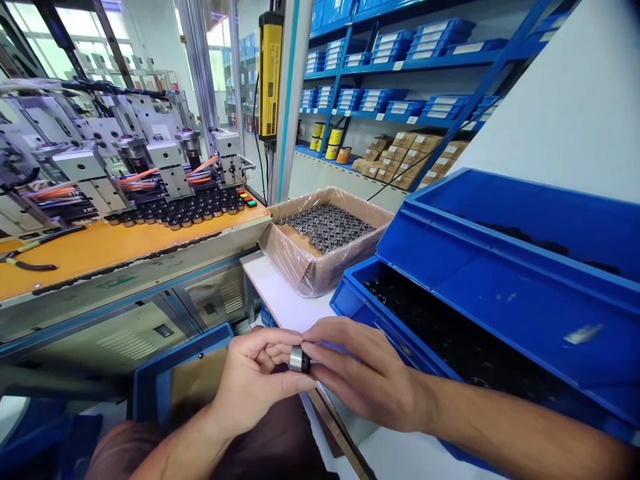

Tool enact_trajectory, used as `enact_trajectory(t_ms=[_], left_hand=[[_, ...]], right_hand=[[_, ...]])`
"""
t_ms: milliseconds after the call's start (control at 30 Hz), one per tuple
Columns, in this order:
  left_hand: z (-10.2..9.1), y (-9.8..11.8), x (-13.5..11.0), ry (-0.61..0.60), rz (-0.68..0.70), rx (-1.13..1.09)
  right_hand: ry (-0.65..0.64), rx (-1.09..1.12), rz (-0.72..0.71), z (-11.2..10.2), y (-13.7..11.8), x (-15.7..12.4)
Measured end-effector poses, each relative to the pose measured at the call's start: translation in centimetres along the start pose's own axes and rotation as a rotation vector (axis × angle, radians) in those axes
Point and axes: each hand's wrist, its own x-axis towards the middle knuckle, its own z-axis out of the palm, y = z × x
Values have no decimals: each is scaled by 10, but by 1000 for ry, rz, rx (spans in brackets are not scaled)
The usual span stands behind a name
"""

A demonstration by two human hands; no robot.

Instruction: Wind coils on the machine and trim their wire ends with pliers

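Between my two hands, in the lower middle of the head view, is a small round part with a silver metal ring and a black end (299, 360). My left hand (255, 373) pinches its metal side between thumb and fingers. From the right, my right hand (367, 373) has its fingertips closed against the black end. The part lies on its side, with the black face turned right. Beyond the hands sits a plastic-lined cardboard box (310, 270) holding many similar black parts.
Blue bins (505, 287) with black pieces inside are stacked at the right. An orange-topped machine bench (115, 253) at the left bears rows of black round parts (187, 210) and pliers (35, 250). Below it stands a blue crate (150, 387). A yellow guard unit (271, 77) hangs on a post.
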Motion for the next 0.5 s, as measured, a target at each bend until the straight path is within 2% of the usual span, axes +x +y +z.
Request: enact_trajectory(t_ms=[200, 500], left_hand=[[1, -1, 0, -24, -4, -8], [1, 0, -1, -1, -11, -3]], right_hand=[[6, 6, -34, 0, 0, 1], [-6, 2, 11, -1, -3, -1]])
